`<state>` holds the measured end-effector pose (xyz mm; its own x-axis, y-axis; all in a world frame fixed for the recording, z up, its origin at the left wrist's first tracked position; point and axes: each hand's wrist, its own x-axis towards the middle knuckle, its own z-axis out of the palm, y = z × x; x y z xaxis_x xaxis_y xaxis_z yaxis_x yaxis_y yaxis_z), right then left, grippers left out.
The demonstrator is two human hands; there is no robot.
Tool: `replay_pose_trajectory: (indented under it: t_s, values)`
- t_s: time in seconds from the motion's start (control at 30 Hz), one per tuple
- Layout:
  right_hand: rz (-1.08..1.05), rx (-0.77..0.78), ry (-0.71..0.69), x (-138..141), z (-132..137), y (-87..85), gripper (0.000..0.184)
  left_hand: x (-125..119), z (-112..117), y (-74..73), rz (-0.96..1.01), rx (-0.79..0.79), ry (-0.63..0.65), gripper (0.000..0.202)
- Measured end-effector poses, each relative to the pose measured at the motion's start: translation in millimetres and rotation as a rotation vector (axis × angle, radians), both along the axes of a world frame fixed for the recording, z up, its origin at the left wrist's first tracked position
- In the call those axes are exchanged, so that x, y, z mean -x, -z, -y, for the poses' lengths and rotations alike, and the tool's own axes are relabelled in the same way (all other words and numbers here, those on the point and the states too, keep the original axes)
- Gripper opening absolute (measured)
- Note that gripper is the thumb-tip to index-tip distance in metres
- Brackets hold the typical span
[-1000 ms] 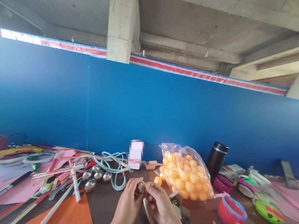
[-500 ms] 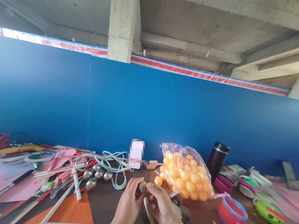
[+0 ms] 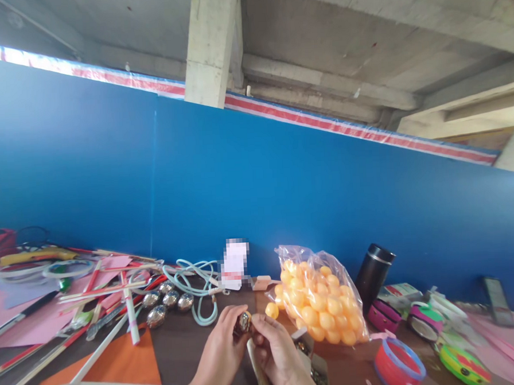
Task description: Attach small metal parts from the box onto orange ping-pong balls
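Low in the middle of the head view, my left hand (image 3: 222, 349) is closed around a small shiny metal ball (image 3: 245, 322) with dark and golden reflections. The fingertips of my right hand (image 3: 276, 352) are pinched together against the ball's right side; whatever lies between them is hidden. Below my right hand runs a pale, wood-coloured edge (image 3: 260, 373), partly covered by the hand. Beside my right wrist, an open cardboard box (image 3: 321, 366) holds small shiny metal pieces. Several larger silver balls (image 3: 155, 317) lie on the table to the left of my hands.
A clear bag of orange balls (image 3: 321, 304) stands behind my right hand, with a loose orange ball (image 3: 272, 310) beside it. Light-blue cord (image 3: 203, 310), a phone (image 3: 235, 265), a black bottle (image 3: 375, 272) and a red-and-blue round case (image 3: 399, 364) surround the workspace. Sticks (image 3: 129, 308) clutter the left.
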<state>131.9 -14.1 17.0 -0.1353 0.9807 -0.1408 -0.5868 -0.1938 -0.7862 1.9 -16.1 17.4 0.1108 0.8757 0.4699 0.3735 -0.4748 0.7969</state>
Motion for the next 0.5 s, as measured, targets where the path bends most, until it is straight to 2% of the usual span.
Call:
replay_pose_trajectory:
  t_s: [0.5]
  values:
    - [0.009,-0.051,-0.056,-1.4,1.4,1.4,0.015,-0.1,1.5,-1.9,-0.004,0.004,-0.008,0.037]
